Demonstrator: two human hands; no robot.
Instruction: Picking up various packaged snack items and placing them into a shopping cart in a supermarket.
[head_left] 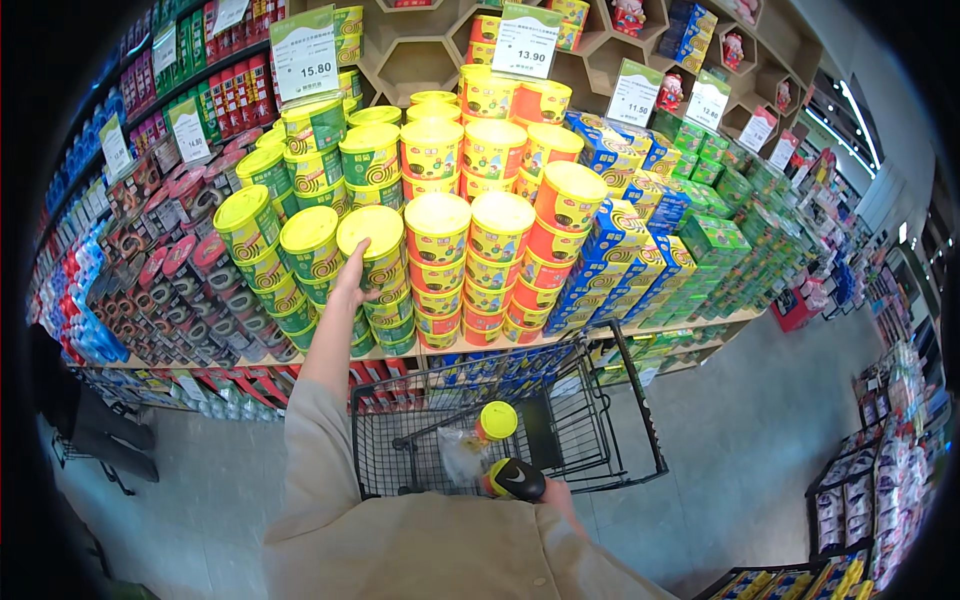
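Note:
My left hand point(350, 281) reaches out to the shelf display and grips a tub point(372, 235) with a yellow lid and a green-and-yellow side. Its thumb lies by the lid and its fingers curl at the side; the tub sits atop a stack of similar ones. Low and close to my body, my right hand point(556, 497) is closed on a rounded black object point(521, 479) with a pale curved mark, its exact kind unclear. A yellow-and-red item point(493, 476) shows partly behind it. Inside the wire shopping cart point(376, 440) are a yellow-lidded tub point(498, 420) and a clear plastic bag point(462, 455).
Stacked orange-and-yellow tubs point(437, 240) stand right of my left hand, then blue boxes point(612, 240) and green boxes point(715, 240). Dark jars point(180, 265) fill the left. Price cards point(305, 58) rise above the goods. A person's legs point(112, 428) show at the far left.

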